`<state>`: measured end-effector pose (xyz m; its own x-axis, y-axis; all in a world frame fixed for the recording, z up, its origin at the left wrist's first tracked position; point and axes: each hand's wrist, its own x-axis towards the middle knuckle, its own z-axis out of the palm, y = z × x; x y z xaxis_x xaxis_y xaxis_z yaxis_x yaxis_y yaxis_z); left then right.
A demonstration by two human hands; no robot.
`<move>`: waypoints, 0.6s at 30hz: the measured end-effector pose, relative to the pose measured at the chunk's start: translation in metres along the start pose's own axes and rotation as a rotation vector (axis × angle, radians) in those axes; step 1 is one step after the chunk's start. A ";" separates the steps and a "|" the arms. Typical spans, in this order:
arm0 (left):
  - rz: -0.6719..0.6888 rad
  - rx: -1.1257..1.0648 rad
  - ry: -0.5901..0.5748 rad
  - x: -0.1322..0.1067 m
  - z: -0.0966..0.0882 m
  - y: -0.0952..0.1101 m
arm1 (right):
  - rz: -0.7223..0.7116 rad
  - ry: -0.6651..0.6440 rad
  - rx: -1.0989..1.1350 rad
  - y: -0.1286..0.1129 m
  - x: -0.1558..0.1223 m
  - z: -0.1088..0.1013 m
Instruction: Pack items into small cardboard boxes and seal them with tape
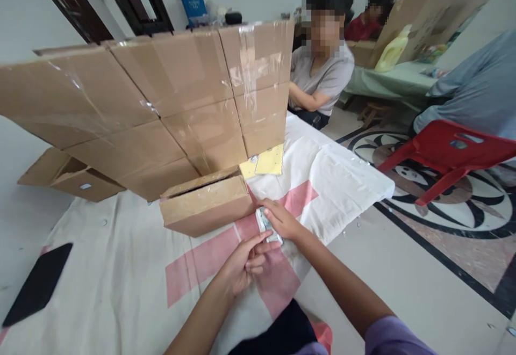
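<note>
A small flat white object (264, 222) with a grey-green face sits between my two hands above the cloth; I cannot make out its kind. My right hand (281, 218) grips it along its far right side, thumb and fingers closed. With its thumb and forefinger, my left hand (245, 262) pinches the near end, while its other fingers are curled. Just beyond the hands lies a narrow brown cardboard box (207, 204), a dark gap along its top. Yellow sheets of paper (271, 160) lie behind the box's right end.
A tall taped cardboard partition (173, 102) stands across the table (133, 269), which has a white and pink cloth. A black flat item (38, 285) lies at left. One person (322, 70) sits beyond the partition. A red chair (455, 148) stands on the right.
</note>
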<state>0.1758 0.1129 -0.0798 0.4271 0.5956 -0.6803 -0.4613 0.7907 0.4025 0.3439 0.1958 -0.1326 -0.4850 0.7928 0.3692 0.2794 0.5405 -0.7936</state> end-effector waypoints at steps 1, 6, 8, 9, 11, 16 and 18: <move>-0.012 -0.028 0.008 0.002 -0.002 -0.001 | -0.005 0.008 -0.001 -0.001 -0.001 0.000; 0.005 -0.092 0.070 0.020 -0.009 0.000 | -0.019 0.056 -0.028 -0.002 -0.004 0.001; 0.036 -0.051 0.049 0.025 -0.010 0.002 | -0.030 0.058 -0.049 -0.003 -0.003 0.000; 0.044 -0.022 0.045 0.026 -0.011 0.002 | -0.035 0.061 -0.055 -0.004 -0.003 -0.001; 0.037 0.025 0.041 0.027 -0.012 0.003 | -0.039 0.069 -0.061 -0.006 -0.004 -0.001; 0.039 0.036 -0.009 0.035 -0.024 0.001 | -0.022 0.096 -0.071 -0.008 -0.006 0.001; 0.051 0.056 -0.020 0.043 -0.033 0.000 | -0.020 0.100 -0.087 -0.009 -0.006 0.001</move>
<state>0.1683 0.1340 -0.1292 0.4203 0.6374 -0.6458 -0.4384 0.7658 0.4705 0.3437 0.1857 -0.1287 -0.4074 0.8036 0.4339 0.3433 0.5750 -0.7427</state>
